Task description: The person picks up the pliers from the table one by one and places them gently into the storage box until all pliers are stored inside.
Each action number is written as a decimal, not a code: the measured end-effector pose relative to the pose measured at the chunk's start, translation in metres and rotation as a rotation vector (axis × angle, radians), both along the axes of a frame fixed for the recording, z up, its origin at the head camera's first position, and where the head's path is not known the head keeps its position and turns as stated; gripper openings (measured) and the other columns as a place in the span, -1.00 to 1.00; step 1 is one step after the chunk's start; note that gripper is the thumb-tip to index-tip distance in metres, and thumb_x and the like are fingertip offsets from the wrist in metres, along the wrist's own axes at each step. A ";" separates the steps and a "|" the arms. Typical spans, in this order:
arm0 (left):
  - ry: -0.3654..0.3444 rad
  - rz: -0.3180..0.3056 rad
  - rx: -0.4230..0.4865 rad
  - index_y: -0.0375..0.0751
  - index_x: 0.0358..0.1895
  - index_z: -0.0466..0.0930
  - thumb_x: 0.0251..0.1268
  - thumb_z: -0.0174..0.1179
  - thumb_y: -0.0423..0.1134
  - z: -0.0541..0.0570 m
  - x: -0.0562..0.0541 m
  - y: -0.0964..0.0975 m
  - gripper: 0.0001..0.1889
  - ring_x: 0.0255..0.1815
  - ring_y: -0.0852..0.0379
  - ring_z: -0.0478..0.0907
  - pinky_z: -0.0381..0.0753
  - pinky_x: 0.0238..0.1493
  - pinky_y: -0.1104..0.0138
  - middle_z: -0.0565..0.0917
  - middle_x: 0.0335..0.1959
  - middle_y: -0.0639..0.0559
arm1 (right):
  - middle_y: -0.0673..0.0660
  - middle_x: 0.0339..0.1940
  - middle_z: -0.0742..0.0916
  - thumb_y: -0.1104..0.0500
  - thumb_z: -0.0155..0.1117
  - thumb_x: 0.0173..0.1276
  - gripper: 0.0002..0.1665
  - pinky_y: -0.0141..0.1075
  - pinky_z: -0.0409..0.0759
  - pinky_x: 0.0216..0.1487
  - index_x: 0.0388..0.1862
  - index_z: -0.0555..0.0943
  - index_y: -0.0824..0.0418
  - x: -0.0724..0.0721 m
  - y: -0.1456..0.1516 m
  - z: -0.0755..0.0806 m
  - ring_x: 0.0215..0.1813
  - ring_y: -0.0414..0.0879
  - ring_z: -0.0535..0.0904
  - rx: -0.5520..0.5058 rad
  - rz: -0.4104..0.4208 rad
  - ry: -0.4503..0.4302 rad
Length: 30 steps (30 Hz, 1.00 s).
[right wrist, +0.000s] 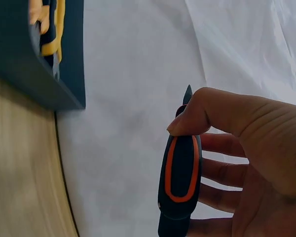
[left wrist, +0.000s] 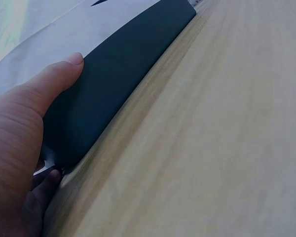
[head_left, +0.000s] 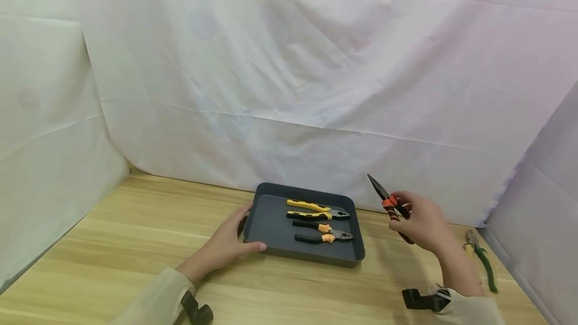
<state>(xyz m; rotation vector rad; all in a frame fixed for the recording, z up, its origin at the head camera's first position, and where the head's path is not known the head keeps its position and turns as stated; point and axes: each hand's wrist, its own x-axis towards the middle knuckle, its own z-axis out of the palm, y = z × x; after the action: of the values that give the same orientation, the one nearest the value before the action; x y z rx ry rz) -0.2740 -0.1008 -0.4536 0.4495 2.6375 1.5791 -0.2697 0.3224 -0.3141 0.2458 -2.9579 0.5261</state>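
My right hand (head_left: 423, 219) holds long-nose pliers (head_left: 389, 203) with red-and-black handles above the table, right of the tray. Their pointed tip aims up and left. In the right wrist view, the thumb presses one handle (right wrist: 181, 170) and the fingers lie behind it. My left hand (head_left: 228, 245) grips the near left corner of a dark grey tray (head_left: 275, 251), its thumb (left wrist: 64, 76) against the front wall. Inside the tray lie yellow-and-black pliers (head_left: 316, 210) and, nearer me, black-and-orange pliers (head_left: 322, 233), heads to the right.
Pliers with green and yellow handles (head_left: 485, 260) lie at the table's right side, partly behind my right forearm. White cloth (head_left: 289, 64) hangs behind the wooden table (head_left: 149, 224), close to the tray's far edge, and at both sides.
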 end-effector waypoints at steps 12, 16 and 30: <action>0.003 0.000 -0.006 -0.11 0.64 -0.01 0.02 0.54 0.16 0.000 0.002 -0.001 0.19 0.54 -0.23 0.31 0.38 0.51 -0.04 0.14 0.62 -0.23 | 0.31 0.15 0.70 0.21 0.42 0.18 -0.28 0.04 0.64 -0.09 0.36 0.49 0.23 -0.017 -0.049 0.022 0.06 0.24 0.64 -0.076 0.070 0.059; 0.000 0.002 -0.001 -0.11 0.64 0.00 0.02 0.55 0.12 0.001 0.003 0.000 0.18 0.54 -0.23 0.30 0.37 0.51 -0.04 0.15 0.62 -0.23 | 0.29 0.17 0.70 0.21 0.43 0.18 -0.28 0.05 0.66 -0.06 0.36 0.49 0.21 -0.021 -0.061 0.019 0.11 0.25 0.62 -0.133 0.085 0.063; 0.002 0.001 -0.013 -0.09 0.65 -0.02 0.04 0.53 0.13 0.002 0.002 -0.001 0.17 0.53 -0.24 0.31 0.36 0.51 -0.08 0.15 0.62 -0.22 | 0.29 0.15 0.68 0.26 0.45 0.18 -0.28 0.06 0.68 -0.04 0.36 0.51 0.17 -0.046 -0.069 -0.017 0.10 0.22 0.63 -0.174 0.134 0.075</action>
<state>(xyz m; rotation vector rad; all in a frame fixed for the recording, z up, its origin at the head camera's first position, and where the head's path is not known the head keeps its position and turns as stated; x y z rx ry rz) -0.2716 -0.1014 -0.4517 0.4499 2.6486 1.5614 -0.3162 0.2532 -0.3315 0.4367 -2.8155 0.7681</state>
